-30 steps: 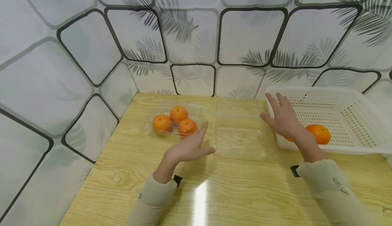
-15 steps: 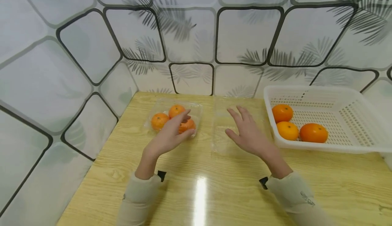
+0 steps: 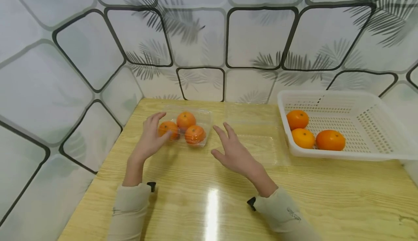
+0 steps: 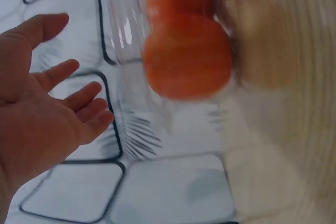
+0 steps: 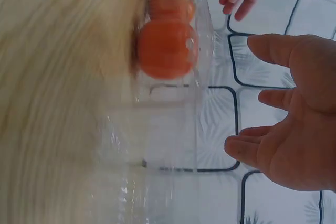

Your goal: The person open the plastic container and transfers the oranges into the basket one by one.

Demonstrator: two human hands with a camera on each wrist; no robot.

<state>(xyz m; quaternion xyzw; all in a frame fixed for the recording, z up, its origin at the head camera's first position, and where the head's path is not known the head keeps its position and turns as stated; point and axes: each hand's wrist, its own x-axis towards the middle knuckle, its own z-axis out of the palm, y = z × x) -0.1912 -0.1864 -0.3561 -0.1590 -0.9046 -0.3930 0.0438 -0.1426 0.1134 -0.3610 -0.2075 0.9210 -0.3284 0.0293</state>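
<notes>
Three oranges (image 3: 195,134) sit in a clear plastic box (image 3: 206,117) at the left back of the table. My left hand (image 3: 149,139) hovers at the box's left front, its fingers spread and relaxed, holding nothing. In the left wrist view an orange (image 4: 188,59) shows large and blurred beside that hand. My right hand (image 3: 236,155) is above the near left part of a second clear plastic box (image 3: 258,148), which has no oranges in it. Its fingers are extended, with nothing held. The right wrist view shows that hand's open palm apart from the oranges (image 5: 168,50).
A white perforated basket (image 3: 375,155) stands at the right with several oranges, such as one (image 3: 330,140) near its front wall. A patterned wall (image 3: 202,37) bounds the back and left of the wooden table (image 3: 183,204).
My right hand has moved left from the basket, past the second box's middle. My left hand first passed over the filled box, then shifted to its left side.
</notes>
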